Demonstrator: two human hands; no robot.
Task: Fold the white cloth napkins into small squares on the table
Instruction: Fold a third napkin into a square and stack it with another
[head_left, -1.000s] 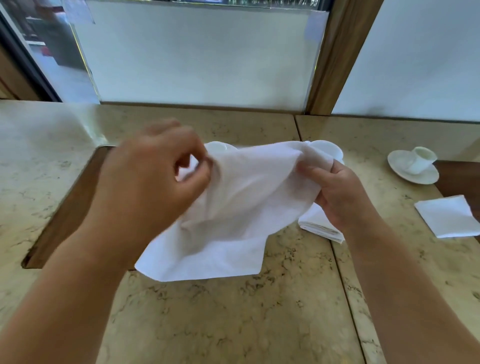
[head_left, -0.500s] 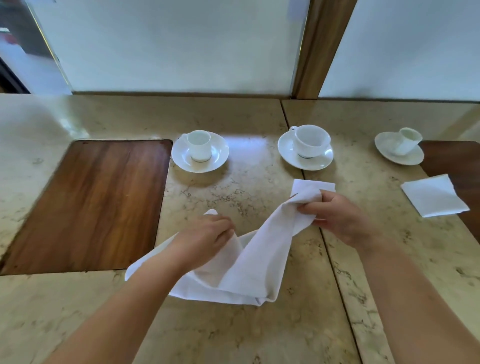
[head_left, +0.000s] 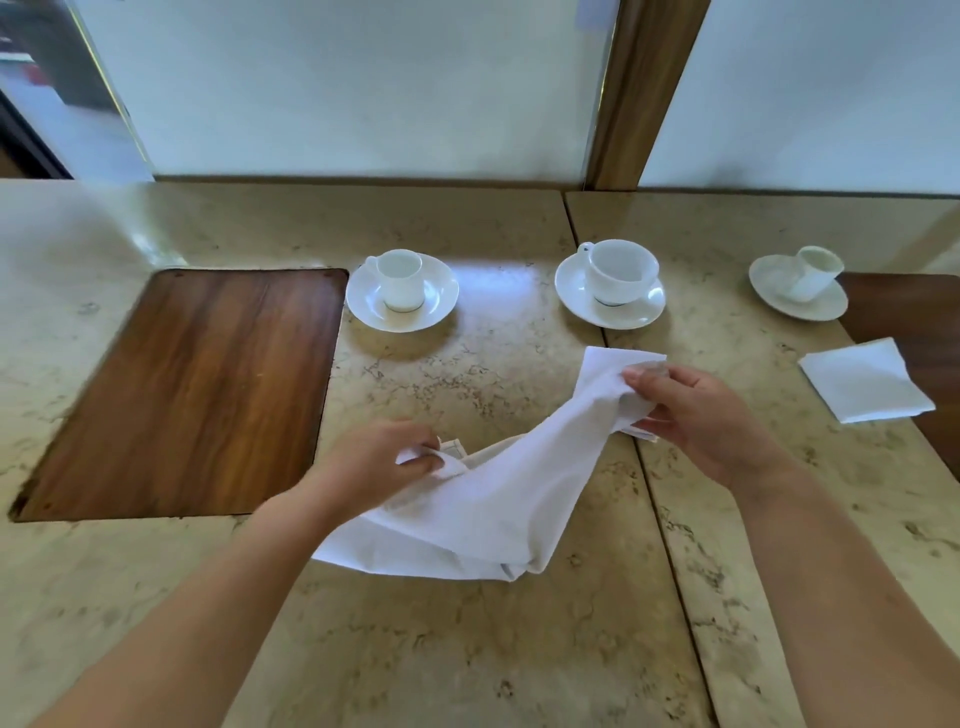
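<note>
I've got the napkin (head_left: 498, 499) pinched by my left hand (head_left: 376, 462) and right hand (head_left: 701, 410), sagging onto the table (head_left: 467, 649) center. Soft, floppy stuff, so I'd grab corners. Folded one (head_left: 865, 387) sits at 2 o'clock.

Napkin (head_left: 498, 499) in both hands: matt white woven cloth. Table (head_left: 467, 649) under them: polished beige veined stone. Inset panel (head_left: 192, 389) left of left hand: smooth satin wood. Cups beyond: glossy white ceramic.

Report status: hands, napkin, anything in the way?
Left hand and right hand each pinch the napkin, unfolded, draped between them. Folded napkin sits far right. Nothing in the way.
</note>
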